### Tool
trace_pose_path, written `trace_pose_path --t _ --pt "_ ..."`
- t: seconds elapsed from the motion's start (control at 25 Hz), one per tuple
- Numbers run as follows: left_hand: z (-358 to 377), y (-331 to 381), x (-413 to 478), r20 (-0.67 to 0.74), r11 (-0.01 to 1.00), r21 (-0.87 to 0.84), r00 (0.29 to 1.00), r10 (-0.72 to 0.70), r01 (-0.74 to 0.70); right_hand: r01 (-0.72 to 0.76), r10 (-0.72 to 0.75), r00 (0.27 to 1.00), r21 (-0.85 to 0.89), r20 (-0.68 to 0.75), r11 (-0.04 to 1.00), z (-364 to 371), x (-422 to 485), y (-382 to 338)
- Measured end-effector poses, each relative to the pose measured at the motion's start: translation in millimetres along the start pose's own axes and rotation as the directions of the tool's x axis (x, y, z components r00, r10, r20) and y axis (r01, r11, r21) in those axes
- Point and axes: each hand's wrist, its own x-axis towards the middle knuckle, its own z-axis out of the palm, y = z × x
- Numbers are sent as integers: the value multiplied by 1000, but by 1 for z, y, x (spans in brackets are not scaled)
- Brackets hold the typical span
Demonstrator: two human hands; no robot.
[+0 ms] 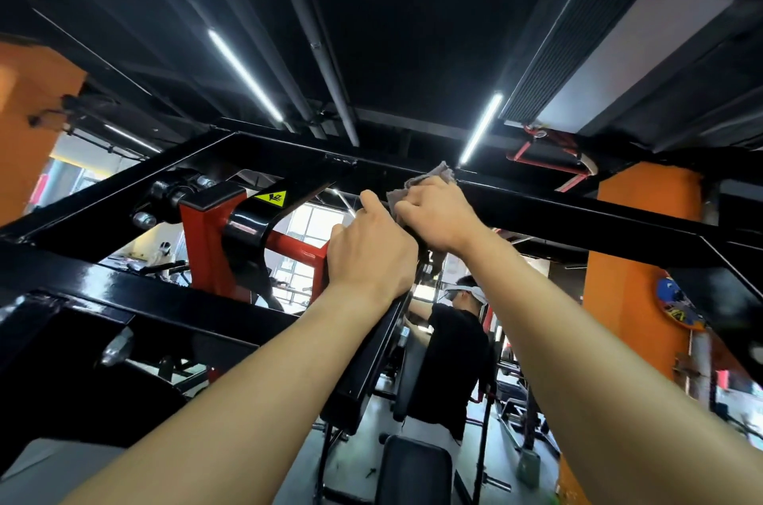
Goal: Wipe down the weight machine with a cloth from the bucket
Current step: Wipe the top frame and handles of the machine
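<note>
Two hands, right hand (438, 216) fingers (406, 211) clutching cloth (429, 175) on beam (578, 215), left hand (371, 257) gripping bar (364, 372)

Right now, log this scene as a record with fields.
left hand: grips a black bar of the machine
right hand: holds cloth against the top beam
cloth: grey, crumpled
machine: black frame, red arm, yellow warning label
bucket: not in view
background: person in black shirt
</note>
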Motion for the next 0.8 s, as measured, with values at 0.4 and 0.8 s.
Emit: trace_pose_path --t 0.4,0.8 --pt "1 1 -3 -61 992 -125 998 -14 6 113 91 964 690 -251 715 31 -45 -15" --pt "-5 3 -10 -31 996 -94 999 -12 9 122 253 914 809 -318 575 69 -72 -20"
